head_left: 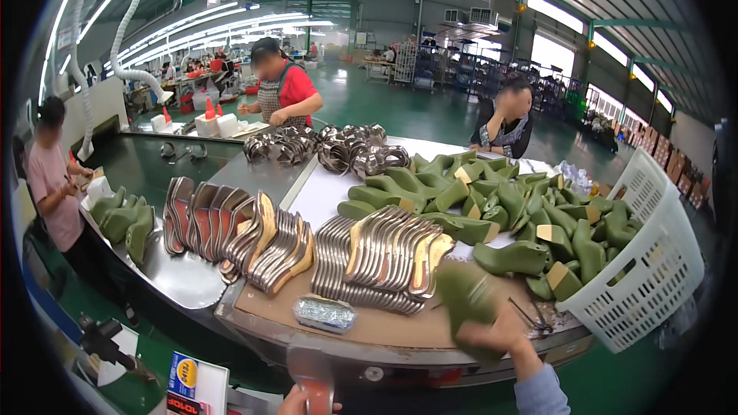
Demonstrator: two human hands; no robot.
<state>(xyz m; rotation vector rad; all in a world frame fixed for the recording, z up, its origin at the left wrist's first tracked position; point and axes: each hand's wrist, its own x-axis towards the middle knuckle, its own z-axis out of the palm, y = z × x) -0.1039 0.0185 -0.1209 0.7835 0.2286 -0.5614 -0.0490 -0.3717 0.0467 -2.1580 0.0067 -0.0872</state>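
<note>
My right hand point(501, 332) is closed round a green shoe last point(464, 293), held above the table's front edge and blurred by motion. Low in the middle, my left hand point(295, 401) grips a blurred flat piece point(314, 381) with a reddish face and greyish upper part; its exact kind cannot be made out. Between and beyond my hands stand rows of curved, sole-shaped metal-edged pieces point(334, 261), some with tan or reddish faces. A big heap of green shoe lasts point(503, 192) lies past my right hand, several showing tan ends. A clear-wrapped silvery packet point(324, 313) rests near the front edge.
A white slotted plastic basket point(646, 261) leans tilted at the right of the lasts. Curled metal pieces point(338, 150) lie farther back. A person in red point(296, 96) works across the table; another leans at its far right, a third stands left. A box point(196, 384) is low left.
</note>
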